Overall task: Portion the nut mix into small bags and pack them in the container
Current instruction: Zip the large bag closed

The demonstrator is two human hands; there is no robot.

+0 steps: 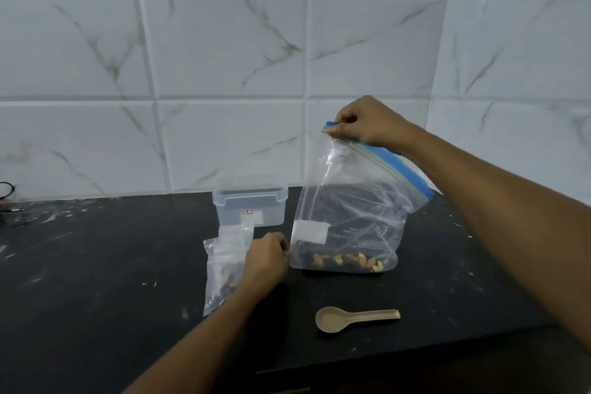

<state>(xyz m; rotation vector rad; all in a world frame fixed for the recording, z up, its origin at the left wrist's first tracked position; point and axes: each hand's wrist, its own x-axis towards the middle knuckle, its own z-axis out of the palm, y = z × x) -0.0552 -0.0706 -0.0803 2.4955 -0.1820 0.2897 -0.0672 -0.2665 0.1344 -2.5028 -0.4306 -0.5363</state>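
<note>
I had the right hand (367,120) up at about one o'clock from the middle of the counter, its fingers and thumb pinching the blue zip strip at the top corner of the large clear bag (355,201). The bag stood upright on the black counter (96,265), and the nut mix (347,261) lay in a thin layer along its bottom. My left hand (265,257) sat at the bag's lower left corner, about nine o'clock from the nuts, fingers curled; I could not tell whether they gripped anything. Just beside that hand, further toward nine o'clock, lay the small bags (224,269), one with some dark contents. The clear container (250,205) stood behind them against the tiled wall, at eleven o'clock from the left hand. A beige spoon (355,318) lay at six o'clock from the large bag, bowl to the left.
</note>
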